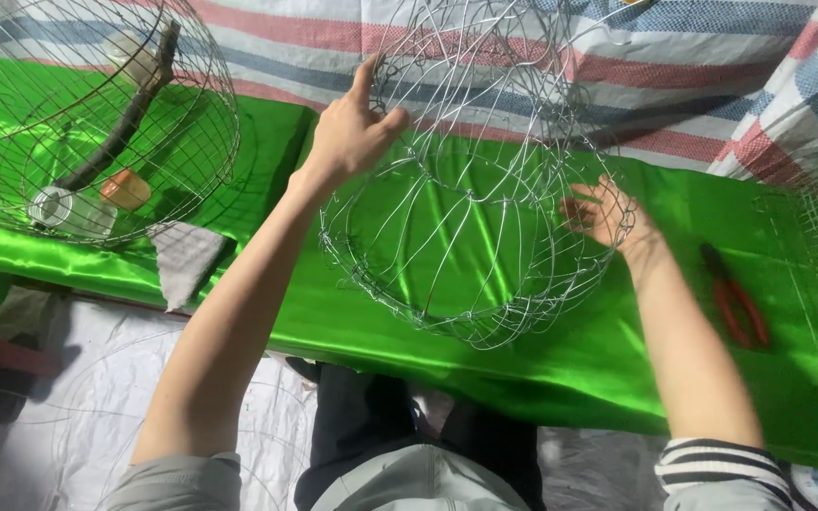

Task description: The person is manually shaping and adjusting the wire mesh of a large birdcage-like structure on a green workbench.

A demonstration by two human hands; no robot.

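Head view: both hands, left hand (352,132) and right hand (608,213), grip rounded, open-mesh wire basket frame (471,189).

Shiny green cloth (542,369) over a striped tarp (693,57), sunlit

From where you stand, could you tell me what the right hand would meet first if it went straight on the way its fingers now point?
The right hand points leftward into the wire frame, whose right side its fingers already touch. Going on, it would probably pass through the frame's open inside and meet the wires of the far side near the left hand; depth is unclear.
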